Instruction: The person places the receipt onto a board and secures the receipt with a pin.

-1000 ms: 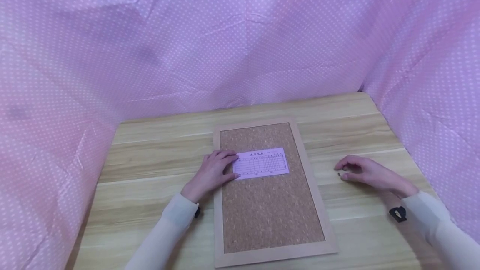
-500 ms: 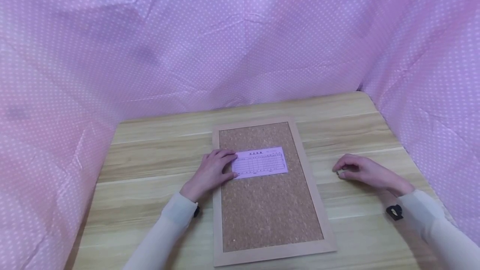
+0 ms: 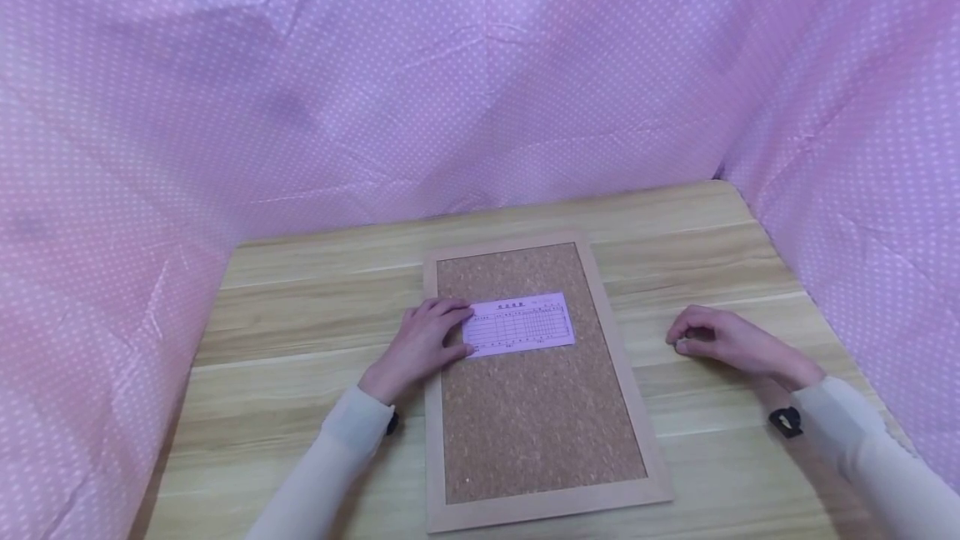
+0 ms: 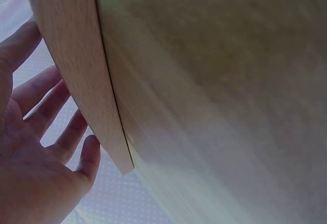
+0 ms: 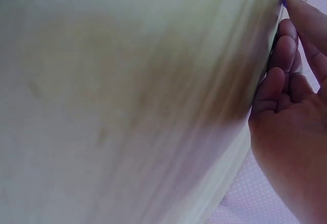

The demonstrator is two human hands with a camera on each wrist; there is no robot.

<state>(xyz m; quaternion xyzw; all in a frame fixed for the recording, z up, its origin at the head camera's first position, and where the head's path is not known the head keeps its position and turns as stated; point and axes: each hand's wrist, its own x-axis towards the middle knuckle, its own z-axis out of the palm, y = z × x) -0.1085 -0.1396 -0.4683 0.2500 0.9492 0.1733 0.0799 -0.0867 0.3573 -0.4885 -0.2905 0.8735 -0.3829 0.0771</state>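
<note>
On the wooden table (image 3: pixel 300 332) lies a cork board (image 3: pixel 536 415) with a light wooden frame, its long side running away from the person. A small pink paper slip (image 3: pixel 519 326) with a printed grid lies flat on the upper half of the cork.

The left hand (image 3: pixel 422 342) rests across the left edge of the frame; its fingers (image 3: pixel 454 307) are straight and slightly spread, and they press the left end of the slip down.

The right hand (image 3: pixel 723 341) lies on the table to the right of the board, apart from it. Its fingers (image 3: pixel 684 326) are curled and drawn together, and the fingertips seem to pinch something very small and dark against the table; I cannot tell what it is.

Pink dotted cloth (image 3: pixel 480 82) hangs around the table on three sides.
</note>
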